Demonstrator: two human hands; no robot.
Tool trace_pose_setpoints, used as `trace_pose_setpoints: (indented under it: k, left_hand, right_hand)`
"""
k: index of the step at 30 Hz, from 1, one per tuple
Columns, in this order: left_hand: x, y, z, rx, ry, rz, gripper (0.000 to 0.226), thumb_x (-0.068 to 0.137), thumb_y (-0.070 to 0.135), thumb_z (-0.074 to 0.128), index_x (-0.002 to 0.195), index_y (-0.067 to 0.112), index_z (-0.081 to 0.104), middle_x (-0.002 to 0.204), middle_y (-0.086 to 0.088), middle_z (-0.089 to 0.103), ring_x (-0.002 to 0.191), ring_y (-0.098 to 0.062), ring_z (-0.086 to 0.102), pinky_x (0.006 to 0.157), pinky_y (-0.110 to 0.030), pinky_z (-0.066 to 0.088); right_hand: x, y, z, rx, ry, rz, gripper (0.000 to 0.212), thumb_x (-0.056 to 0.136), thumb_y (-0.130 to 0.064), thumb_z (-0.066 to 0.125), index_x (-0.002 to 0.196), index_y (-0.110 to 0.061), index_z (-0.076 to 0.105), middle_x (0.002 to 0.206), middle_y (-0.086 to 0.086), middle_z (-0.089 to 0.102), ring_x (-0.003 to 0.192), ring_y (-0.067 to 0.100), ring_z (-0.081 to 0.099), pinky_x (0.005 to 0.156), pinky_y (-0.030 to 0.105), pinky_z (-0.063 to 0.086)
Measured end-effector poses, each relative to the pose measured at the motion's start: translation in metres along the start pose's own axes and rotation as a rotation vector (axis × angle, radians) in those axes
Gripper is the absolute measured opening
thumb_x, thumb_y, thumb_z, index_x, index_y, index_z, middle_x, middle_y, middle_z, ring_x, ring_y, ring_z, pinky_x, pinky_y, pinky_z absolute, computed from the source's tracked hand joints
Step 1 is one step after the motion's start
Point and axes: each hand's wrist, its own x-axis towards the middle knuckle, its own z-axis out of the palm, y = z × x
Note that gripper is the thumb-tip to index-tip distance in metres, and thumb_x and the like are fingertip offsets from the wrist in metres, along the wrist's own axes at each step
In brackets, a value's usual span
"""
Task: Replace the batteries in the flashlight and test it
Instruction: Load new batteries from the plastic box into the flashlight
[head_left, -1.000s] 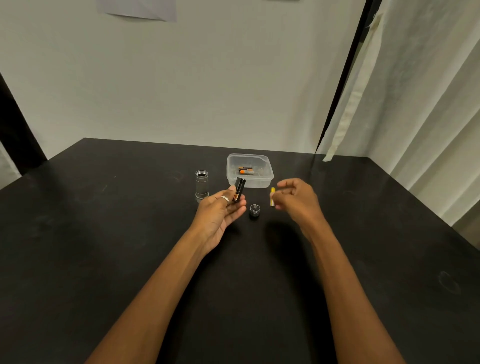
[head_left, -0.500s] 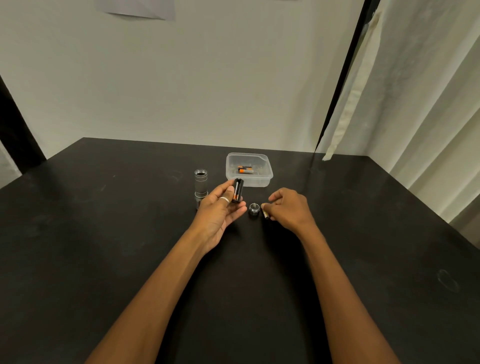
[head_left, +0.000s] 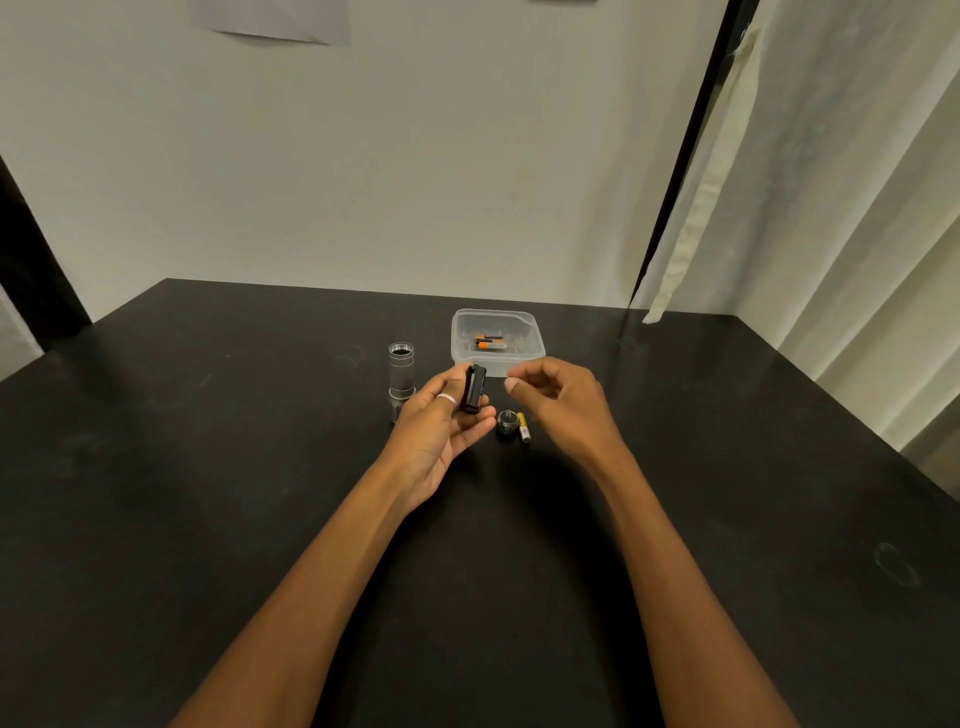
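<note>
Left hand (head_left: 447, 415) grip pinches battery holder (head_left: 474, 388) upright for unloading | right hand (head_left: 558, 400) grip loosely spread, empty | yellow battery (head_left: 523, 426) discarded below it

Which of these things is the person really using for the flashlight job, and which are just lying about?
Part of the job:
flashlight body
battery holder in left hand
tail cap
yellow battery
tub of batteries

Just there:
paper on wall
curtain
</note>
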Motion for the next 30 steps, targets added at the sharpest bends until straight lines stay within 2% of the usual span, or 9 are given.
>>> trace_pose_setpoints:
  k: [4,7,11,16,20,24,27,30]
  left_hand:
    - [0.000,0.000,-0.001,-0.018,-0.024,-0.008,0.024,0.103,0.016,0.056,0.125,0.017,0.066,0.091,-0.008,0.075,0.083,-0.016,0.071,0.072,-0.027,0.062]
    - [0.000,0.001,-0.002,-0.007,-0.023,-0.008,0.021,0.105,0.015,0.053,0.120,0.017,0.067,0.085,-0.005,0.075,0.081,-0.015,0.070,0.070,-0.027,0.061]
    - [0.000,0.001,-0.004,0.045,-0.035,-0.012,0.024,0.107,0.019,0.048,0.122,0.016,0.067,0.101,-0.010,0.077,0.090,-0.015,0.073,0.071,-0.027,0.060]
    - [0.001,0.000,-0.004,0.082,-0.035,0.004,0.025,0.107,0.019,0.048,0.125,0.018,0.066,0.098,-0.007,0.078,0.084,-0.008,0.074,0.068,-0.023,0.058]
    - [0.000,0.000,-0.004,0.094,-0.031,0.011,0.025,0.107,0.019,0.048,0.123,0.019,0.067,0.099,-0.008,0.077,0.082,-0.009,0.074,0.068,-0.024,0.058]
    - [0.000,-0.001,-0.004,0.106,-0.023,0.014,0.026,0.106,0.019,0.051,0.125,0.017,0.068,0.100,-0.008,0.077,0.090,-0.015,0.072,0.069,-0.025,0.059]
    - [0.000,-0.001,-0.004,0.128,-0.016,0.025,0.026,0.106,0.017,0.051,0.126,0.018,0.067,0.098,-0.007,0.077,0.090,-0.014,0.073,0.071,-0.025,0.059]
    - [0.000,-0.003,-0.004,0.160,-0.027,0.041,0.028,0.106,0.016,0.051,0.129,0.016,0.066,0.106,-0.009,0.077,0.096,-0.013,0.073,0.071,-0.024,0.058]
  right_hand:
    - [-0.003,-0.005,0.010,0.031,-0.068,-0.083,0.031,0.086,-0.021,0.083,0.116,-0.020,0.075,0.108,-0.012,0.074,0.100,0.001,0.069,0.092,0.026,0.058]
    - [-0.004,-0.007,0.014,0.025,-0.055,-0.123,0.035,0.083,-0.023,0.086,0.115,-0.023,0.075,0.109,-0.016,0.072,0.102,-0.002,0.068,0.087,0.023,0.057]
    - [-0.007,-0.009,0.017,-0.008,-0.038,-0.163,0.034,0.082,-0.025,0.087,0.113,-0.026,0.074,0.105,-0.016,0.072,0.088,0.000,0.069,0.072,0.019,0.052]
    - [-0.007,-0.009,0.019,-0.087,-0.052,-0.233,0.044,0.078,-0.026,0.089,0.118,-0.023,0.071,0.113,-0.017,0.066,0.103,0.004,0.068,0.079,0.026,0.059]
    - [-0.006,-0.007,0.018,-0.097,-0.063,-0.253,0.044,0.081,-0.024,0.087,0.121,-0.020,0.069,0.116,-0.011,0.066,0.105,0.005,0.066,0.072,0.016,0.058]
    - [-0.007,-0.007,0.017,-0.132,-0.027,-0.297,0.033,0.085,-0.020,0.080,0.116,-0.017,0.070,0.110,-0.007,0.069,0.101,0.007,0.068,0.067,0.015,0.056]
    - [-0.009,-0.007,0.017,-0.203,-0.031,-0.343,0.038,0.086,-0.025,0.079,0.121,-0.018,0.067,0.110,-0.009,0.067,0.098,0.007,0.068,0.071,0.020,0.060]
    - [-0.010,-0.007,0.015,-0.293,-0.044,-0.390,0.042,0.087,-0.031,0.077,0.125,-0.018,0.064,0.111,-0.012,0.064,0.088,0.000,0.064,0.076,0.021,0.059]
